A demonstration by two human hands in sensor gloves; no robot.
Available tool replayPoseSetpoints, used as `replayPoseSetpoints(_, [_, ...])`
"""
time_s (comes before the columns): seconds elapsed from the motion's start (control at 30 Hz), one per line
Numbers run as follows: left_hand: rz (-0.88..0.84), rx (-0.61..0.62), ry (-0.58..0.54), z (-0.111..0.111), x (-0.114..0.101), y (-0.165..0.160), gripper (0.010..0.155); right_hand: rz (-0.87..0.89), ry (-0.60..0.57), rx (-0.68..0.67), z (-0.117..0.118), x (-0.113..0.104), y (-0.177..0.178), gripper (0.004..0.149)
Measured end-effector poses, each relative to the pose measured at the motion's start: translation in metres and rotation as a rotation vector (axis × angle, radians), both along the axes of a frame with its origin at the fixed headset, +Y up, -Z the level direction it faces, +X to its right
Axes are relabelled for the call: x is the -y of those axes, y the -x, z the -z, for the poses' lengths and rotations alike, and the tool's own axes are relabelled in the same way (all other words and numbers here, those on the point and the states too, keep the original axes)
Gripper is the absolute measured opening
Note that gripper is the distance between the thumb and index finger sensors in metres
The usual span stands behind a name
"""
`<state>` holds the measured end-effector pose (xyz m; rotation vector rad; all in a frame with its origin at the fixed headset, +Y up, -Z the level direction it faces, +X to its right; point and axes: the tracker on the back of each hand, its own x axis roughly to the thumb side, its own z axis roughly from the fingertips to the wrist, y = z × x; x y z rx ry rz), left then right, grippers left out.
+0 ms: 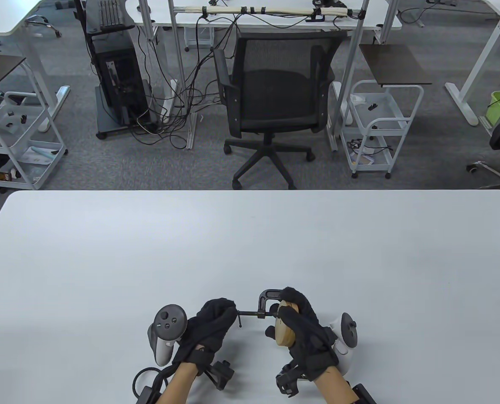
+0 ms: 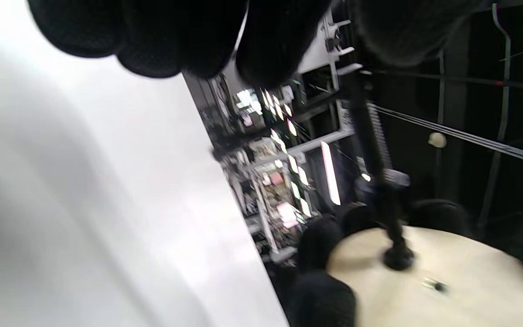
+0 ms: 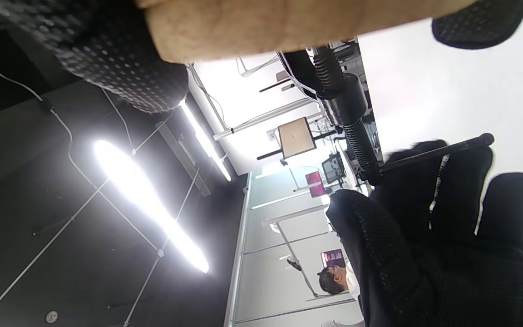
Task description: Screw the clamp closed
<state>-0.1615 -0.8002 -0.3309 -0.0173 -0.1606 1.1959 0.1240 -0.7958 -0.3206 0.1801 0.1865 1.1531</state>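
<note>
A black C-clamp (image 1: 268, 295) is held just above the white table (image 1: 250, 252) near its front edge, its screw (image 1: 250, 314) pointing left. My right hand (image 1: 302, 324) grips a round wooden disc (image 1: 284, 328) that stands on edge inside the clamp's mouth. My left hand (image 1: 214, 324) grips the screw's handle end, where a thin cross bar (image 1: 239, 323) sticks out. In the left wrist view the screw (image 2: 370, 136) ends in a foot (image 2: 397, 258) pressed on the disc's face (image 2: 447, 281). In the right wrist view the screw (image 3: 357, 136) and cross bar (image 3: 434, 152) show beside my left hand (image 3: 447, 218).
A black office chair (image 1: 273, 97) stands beyond the table's far edge. White trolleys (image 1: 378, 126) and a computer stand (image 1: 119, 84) with cables are on the floor behind it.
</note>
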Motion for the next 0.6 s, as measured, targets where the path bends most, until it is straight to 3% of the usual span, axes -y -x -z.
replayPoseSetpoints(0.1, [-0.029,0.094,0.063,0.0021,0.0043,-0.002,0.067,0.001,0.004,-0.007,-0.0005,0.0005,0.0007,0.068])
replayPoseSetpoints(0.3, [-0.106,0.168,0.117,0.0037,0.0092,-0.0079,0.069,-0.011,-0.005,-0.014,-0.0007,0.0003,0.0014,0.067])
replayPoseSetpoints(0.6, [-0.103,0.16,0.053,0.004,0.0041,-0.0087,0.061,-0.014,-0.008,-0.023,-0.0002,0.0001,0.0013,0.067])
